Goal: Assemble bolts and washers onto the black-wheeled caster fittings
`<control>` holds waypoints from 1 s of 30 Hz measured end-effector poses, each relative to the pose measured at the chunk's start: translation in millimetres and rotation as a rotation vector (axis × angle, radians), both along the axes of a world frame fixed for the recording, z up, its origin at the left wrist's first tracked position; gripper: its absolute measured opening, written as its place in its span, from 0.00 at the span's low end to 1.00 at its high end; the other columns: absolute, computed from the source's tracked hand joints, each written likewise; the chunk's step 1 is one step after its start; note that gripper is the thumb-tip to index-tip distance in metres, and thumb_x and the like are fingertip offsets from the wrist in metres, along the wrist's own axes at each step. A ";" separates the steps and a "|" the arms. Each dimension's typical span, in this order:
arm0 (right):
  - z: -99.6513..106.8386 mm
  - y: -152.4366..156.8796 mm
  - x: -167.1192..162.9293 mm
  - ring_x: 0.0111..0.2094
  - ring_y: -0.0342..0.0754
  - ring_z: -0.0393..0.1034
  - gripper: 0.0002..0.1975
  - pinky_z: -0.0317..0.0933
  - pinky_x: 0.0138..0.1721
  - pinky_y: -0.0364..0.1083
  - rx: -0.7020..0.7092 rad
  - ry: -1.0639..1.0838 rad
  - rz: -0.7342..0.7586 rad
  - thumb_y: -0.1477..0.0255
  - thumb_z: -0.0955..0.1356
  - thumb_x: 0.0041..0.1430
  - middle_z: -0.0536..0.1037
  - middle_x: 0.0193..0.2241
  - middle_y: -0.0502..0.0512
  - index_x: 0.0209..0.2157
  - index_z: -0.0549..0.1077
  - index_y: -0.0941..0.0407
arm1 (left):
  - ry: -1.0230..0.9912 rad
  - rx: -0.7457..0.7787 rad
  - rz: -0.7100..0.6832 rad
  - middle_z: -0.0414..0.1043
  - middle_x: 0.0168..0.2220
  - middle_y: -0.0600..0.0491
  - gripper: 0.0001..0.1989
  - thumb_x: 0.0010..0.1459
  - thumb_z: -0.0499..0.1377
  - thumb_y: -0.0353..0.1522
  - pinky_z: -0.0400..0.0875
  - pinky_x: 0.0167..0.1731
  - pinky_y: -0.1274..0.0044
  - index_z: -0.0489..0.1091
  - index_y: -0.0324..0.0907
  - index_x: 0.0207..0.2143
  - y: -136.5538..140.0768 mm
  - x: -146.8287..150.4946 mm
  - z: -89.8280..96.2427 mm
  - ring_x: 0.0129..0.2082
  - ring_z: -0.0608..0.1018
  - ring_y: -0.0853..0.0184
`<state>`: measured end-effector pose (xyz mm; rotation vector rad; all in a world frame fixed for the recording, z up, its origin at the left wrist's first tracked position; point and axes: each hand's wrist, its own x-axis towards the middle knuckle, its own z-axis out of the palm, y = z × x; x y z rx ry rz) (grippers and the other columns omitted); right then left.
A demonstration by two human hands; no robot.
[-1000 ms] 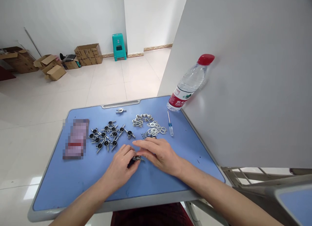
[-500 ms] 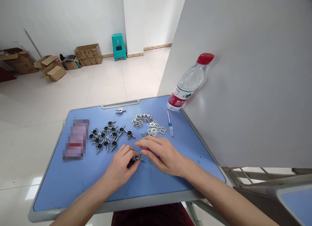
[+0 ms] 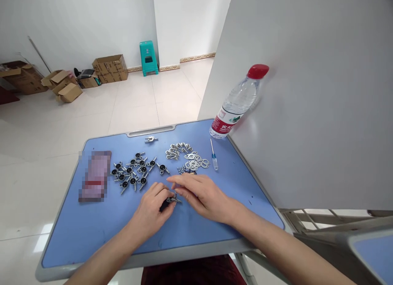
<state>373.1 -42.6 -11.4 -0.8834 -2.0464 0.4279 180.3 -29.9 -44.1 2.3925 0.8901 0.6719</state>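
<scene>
My left hand is closed round a small metal fitting, whose silvery end sticks out between thumb and fingers near the table's front. My right hand bends over that end from the right, thumb and fingertips drawn close together. What those fingertips hold, if anything, is too small to make out. Several metal fittings with round black centres lie in a group beyond my left hand. Past my right hand are flat metal flange plates, rounded metal pieces and tiny screws or nuts.
A screwdriver with a clear blue handle lies at the right, near a water bottle against a grey panel. One separate metal part lies at the far edge. A blurred purple packet rests on the blue table at left.
My right fingertips have shifted slightly left over the fitting. My left hand keeps its grip, and the loose parts lie as before.
</scene>
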 end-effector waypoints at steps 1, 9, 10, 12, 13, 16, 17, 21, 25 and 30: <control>-0.2 -0.3 -0.9 0.30 0.44 0.69 0.10 0.65 0.31 0.42 0.006 0.010 -0.023 0.74 0.59 0.69 0.77 0.31 0.55 0.46 0.68 0.58 | 0.008 -0.002 0.008 0.68 0.33 0.52 0.04 0.63 0.53 0.27 0.67 0.34 0.72 0.67 0.42 0.36 0.0 -0.1 -0.2 0.33 0.70 0.64; -6.9 -0.8 -5.6 0.24 0.41 0.64 0.12 0.58 0.23 0.40 0.101 -0.045 -0.098 0.70 0.59 0.70 0.72 0.25 0.51 0.45 0.72 0.57 | 0.002 -0.009 0.010 0.70 0.34 0.52 0.05 0.61 0.52 0.25 0.67 0.35 0.71 0.66 0.42 0.35 -1.3 2.0 0.7 0.34 0.70 0.63; -5.7 -0.6 -4.2 0.24 0.42 0.64 0.12 0.58 0.23 0.40 0.094 -0.048 -0.086 0.70 0.59 0.70 0.72 0.25 0.51 0.46 0.72 0.57 | -0.004 -0.010 0.010 0.70 0.35 0.51 0.06 0.60 0.52 0.25 0.67 0.36 0.70 0.66 0.42 0.36 -1.6 2.7 0.8 0.35 0.70 0.63; -1.4 0.1 -0.9 0.26 0.43 0.66 0.13 0.61 0.25 0.41 0.049 -0.047 -0.037 0.72 0.58 0.69 0.73 0.27 0.53 0.49 0.71 0.58 | -0.012 -0.013 0.012 0.70 0.37 0.51 0.07 0.59 0.52 0.23 0.68 0.39 0.69 0.66 0.42 0.37 -2.2 3.8 1.2 0.37 0.71 0.62; 1.1 0.6 0.6 0.28 0.44 0.67 0.14 0.63 0.27 0.42 0.024 -0.042 0.001 0.73 0.58 0.69 0.74 0.30 0.54 0.50 0.70 0.59 | -0.012 -0.016 0.014 0.71 0.37 0.51 0.07 0.59 0.52 0.23 0.68 0.39 0.69 0.66 0.42 0.36 -2.3 4.2 1.4 0.39 0.71 0.61; 5.2 1.9 2.2 0.34 0.45 0.70 0.15 0.66 0.33 0.43 -0.010 0.011 0.077 0.77 0.58 0.68 0.76 0.34 0.57 0.52 0.68 0.60 | -0.004 -0.018 0.020 0.70 0.37 0.50 0.07 0.57 0.52 0.23 0.69 0.40 0.69 0.65 0.42 0.35 -2.3 4.8 2.0 0.40 0.72 0.60; 4.8 2.2 1.6 0.34 0.44 0.70 0.14 0.66 0.33 0.43 -0.008 0.030 0.077 0.77 0.58 0.68 0.76 0.34 0.57 0.52 0.68 0.60 | -0.001 -0.013 0.020 0.70 0.37 0.50 0.07 0.58 0.52 0.23 0.69 0.40 0.69 0.65 0.42 0.35 -2.2 4.8 2.0 0.40 0.72 0.60; -1.5 2.4 -3.3 0.28 0.43 0.69 0.10 0.64 0.28 0.41 0.038 0.027 0.001 0.73 0.61 0.68 0.75 0.29 0.54 0.46 0.71 0.59 | 0.006 0.011 0.028 0.71 0.37 0.50 0.07 0.59 0.52 0.24 0.69 0.37 0.70 0.66 0.42 0.37 -1.8 4.5 0.9 0.38 0.72 0.61; -3.4 1.9 -5.3 0.27 0.42 0.68 0.08 0.63 0.28 0.40 0.033 0.016 -0.027 0.71 0.63 0.67 0.75 0.28 0.53 0.40 0.72 0.58 | 0.027 0.003 0.036 0.71 0.34 0.51 0.06 0.60 0.51 0.25 0.69 0.37 0.70 0.66 0.42 0.35 -2.6 4.0 0.3 0.35 0.72 0.62; -7.7 2.0 -7.3 0.25 0.40 0.65 0.08 0.60 0.26 0.38 0.071 0.081 -0.051 0.73 0.61 0.68 0.73 0.26 0.51 0.42 0.71 0.58 | 0.032 0.004 0.028 0.71 0.36 0.50 0.06 0.60 0.52 0.25 0.69 0.40 0.68 0.66 0.42 0.37 -2.5 3.2 -0.8 0.38 0.73 0.61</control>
